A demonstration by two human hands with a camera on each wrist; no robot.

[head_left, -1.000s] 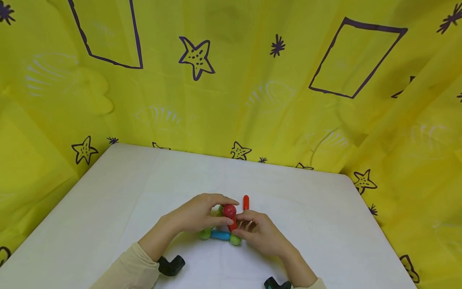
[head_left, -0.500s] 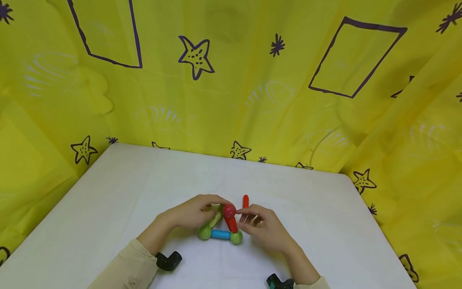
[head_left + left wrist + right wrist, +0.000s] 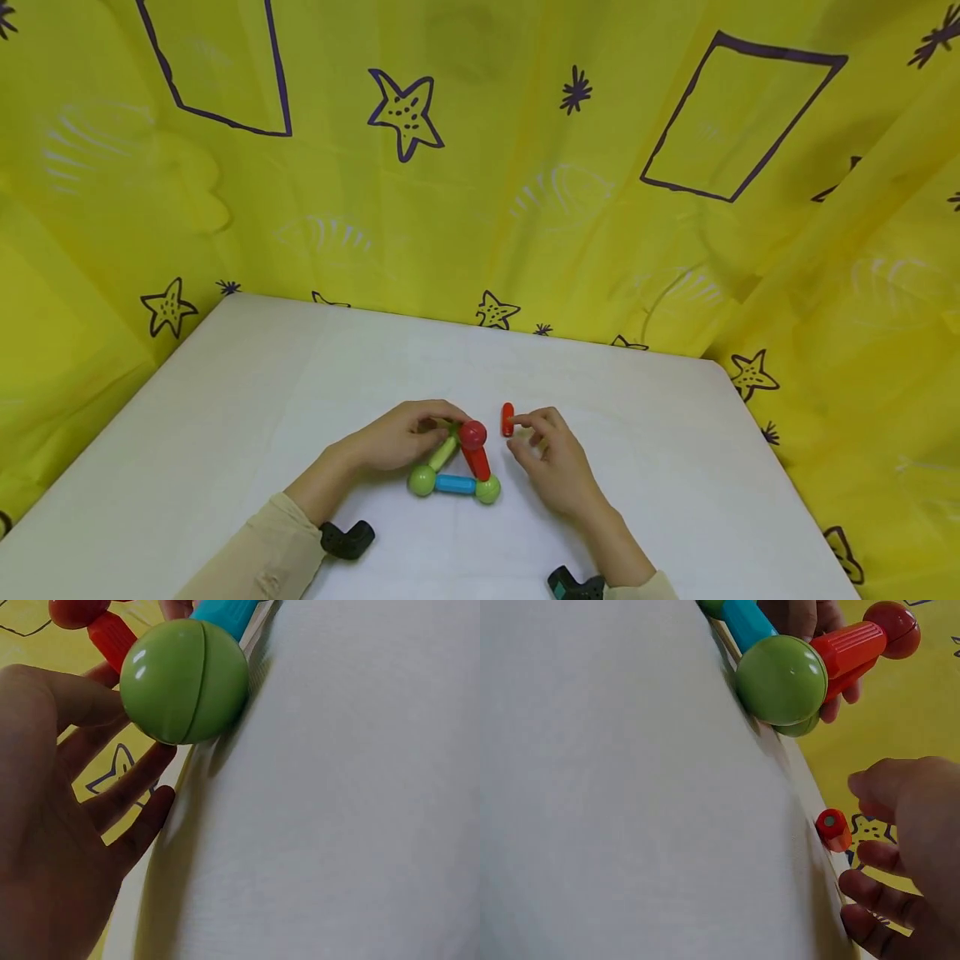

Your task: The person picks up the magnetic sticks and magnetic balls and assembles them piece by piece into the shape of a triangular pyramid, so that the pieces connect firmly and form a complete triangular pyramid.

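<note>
Orange stick (image 3: 834, 829) end-cap seen right wrist only; right hand (image 3: 907, 855) near.

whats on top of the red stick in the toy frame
A red ball caps the red stick. The left hand covers the far joint behind it, so what sits there is hidden.

I see glossy smooth plastic on the green ball (image 3: 184, 681) and ribbed red rod (image 3: 849, 649); the white table (image 3: 675, 467) looks matt.
</note>
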